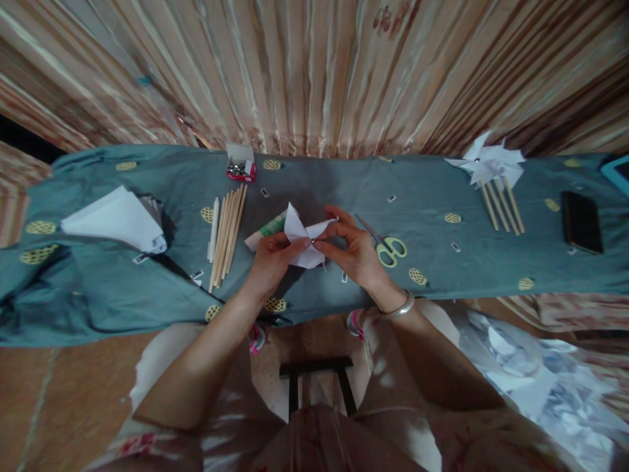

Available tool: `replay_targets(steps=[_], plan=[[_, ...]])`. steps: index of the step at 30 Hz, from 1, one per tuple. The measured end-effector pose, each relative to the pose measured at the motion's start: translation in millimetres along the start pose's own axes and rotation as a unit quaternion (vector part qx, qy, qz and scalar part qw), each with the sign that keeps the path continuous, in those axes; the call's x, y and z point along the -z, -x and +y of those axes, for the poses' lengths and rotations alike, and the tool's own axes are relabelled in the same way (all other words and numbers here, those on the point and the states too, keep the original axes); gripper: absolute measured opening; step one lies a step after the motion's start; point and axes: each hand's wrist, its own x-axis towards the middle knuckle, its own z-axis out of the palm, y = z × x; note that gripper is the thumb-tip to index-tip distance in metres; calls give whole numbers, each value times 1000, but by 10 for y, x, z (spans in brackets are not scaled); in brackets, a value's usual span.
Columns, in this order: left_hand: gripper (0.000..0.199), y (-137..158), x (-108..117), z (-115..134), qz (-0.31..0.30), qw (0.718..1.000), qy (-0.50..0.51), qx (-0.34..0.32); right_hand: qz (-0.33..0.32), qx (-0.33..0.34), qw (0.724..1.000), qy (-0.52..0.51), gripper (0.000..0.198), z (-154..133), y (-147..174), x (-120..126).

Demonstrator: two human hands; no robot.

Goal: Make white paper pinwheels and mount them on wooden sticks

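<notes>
Between my two hands is a white paper pinwheel [310,254], its blades folded in toward the centre. My left hand [275,259] pinches it from the left, the thumb at the middle. From the right, my right hand [354,248] has thumb and forefinger at a small shiny pin [313,241] in the centre. Beneath the pinwheel lies a green and pale printed piece [268,229], partly covered. Scissors with light green handles [390,251] rest just right of my right hand. Several wooden sticks [230,229] lie left of my left hand, beside a white pencil-like stick [215,226].
A small red and white box of metal pins [240,167] stands open at the back. White paper sheets [115,219] are stacked at left. Finished pinwheels on sticks [491,167] and a dark phone [582,221] lie at right. A bag of white paper [550,387] sits below, right.
</notes>
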Motion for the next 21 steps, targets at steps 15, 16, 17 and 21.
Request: replay_targets(steps=[15,16,17,21], plan=[[27,-11,13,-22,17,1000,-24,-4,22,9,997,-67,12,-4,20,-57],[26,-11,13,-21,21,999,-24,-9,28,15,997,-66,11,-14,23,-54],[26,-10,11,-19,24,999,-25,-14,28,20,997,-62,9,-22,25,-49],[23,10,-4,-7,28,998,-43,-26,17,15,999,-28,9,-35,32,-32]])
